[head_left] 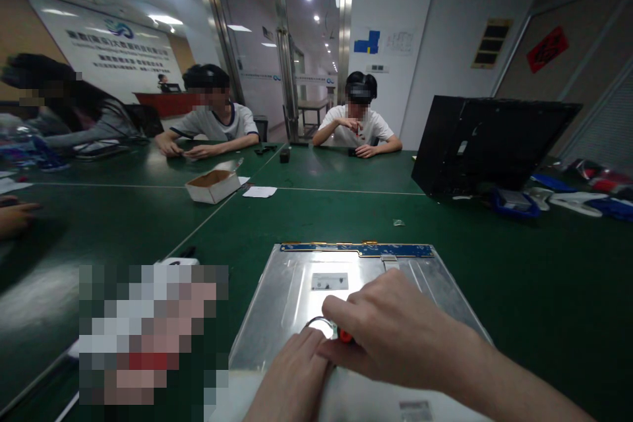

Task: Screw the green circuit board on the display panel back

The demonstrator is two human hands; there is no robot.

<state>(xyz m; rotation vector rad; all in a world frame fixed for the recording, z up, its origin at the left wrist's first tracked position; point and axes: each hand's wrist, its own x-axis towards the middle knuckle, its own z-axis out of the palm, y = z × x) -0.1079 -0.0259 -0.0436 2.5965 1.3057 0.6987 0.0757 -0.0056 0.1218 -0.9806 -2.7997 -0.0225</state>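
Observation:
A flat display panel [277, 297] lies metal back up in front of me, a blue circuit board strip [356, 250] along its far edge. Over its near part, my right hand [395, 330] is closed round a red-and-black screwdriver [345, 335]; only the rounded handle end shows. My left hand [294, 369] is just beside and below it, fingers bent down and pressed together. Its fingertips are partly hidden, so what they hold cannot be made out. A thin dark wire loop [316, 320] curves by the left fingertips. A pale label [330, 281] sits on the metal beyond both hands.
A black monitor housing [475, 145] stands at the right, with a blue tray [514, 203] before it. An opened white box [212, 186] and paper [260, 192] are on the green table [336, 211]. Several people sit around; the left foreground is pixelated.

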